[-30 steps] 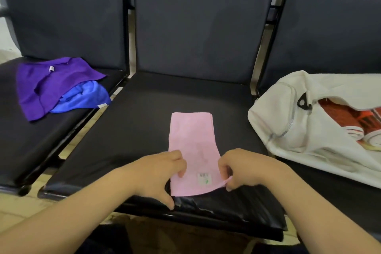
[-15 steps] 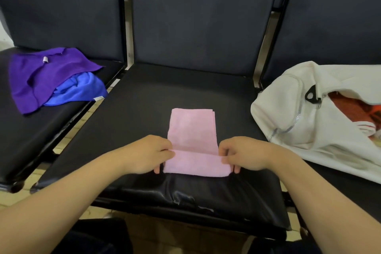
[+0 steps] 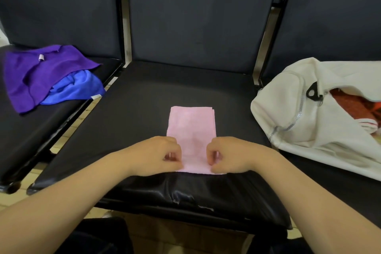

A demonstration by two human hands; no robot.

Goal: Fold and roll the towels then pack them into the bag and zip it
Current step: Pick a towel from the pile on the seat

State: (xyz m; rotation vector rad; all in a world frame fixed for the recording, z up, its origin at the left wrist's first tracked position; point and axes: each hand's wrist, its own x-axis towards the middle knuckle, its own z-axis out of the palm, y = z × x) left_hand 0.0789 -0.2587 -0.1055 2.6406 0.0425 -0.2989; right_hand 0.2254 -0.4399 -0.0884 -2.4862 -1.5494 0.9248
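You had three towels out in the open and two hands at work. One pink towel (image 3: 191,126) lay flat on the middle seat (image 3: 144,105), folded into a narrow strip that ran away from you, its near end close to the seat's front edge. Your left hand (image 3: 158,155) and your right hand (image 3: 228,154) sat on that near end, one at each side, both with fingers curled under and pinching the pink cloth. The middle of the strip showed between them, and your knuckles hid its near corners. The other two towels were on the left seat (image 3: 31,130), well apart from the pink one: one purple towel (image 3: 41,74) lay crumpled on top, and one blue towel (image 3: 76,88) stuck out from under its right side. One white bag (image 3: 288,109) slumped on the right seat (image 3: 340,187), its zip undone and its one black zip pull (image 3: 313,92) at the top of the opening. Inside the mouth you could see orange-red cloth (image 3: 354,105) with a pale rolled edge below it; how many towels that made, you could not tell. There were three dark seats in a row, with metal frame posts between their backs and a strip of tiled floor (image 3: 78,128) showing between the left and middle seats.
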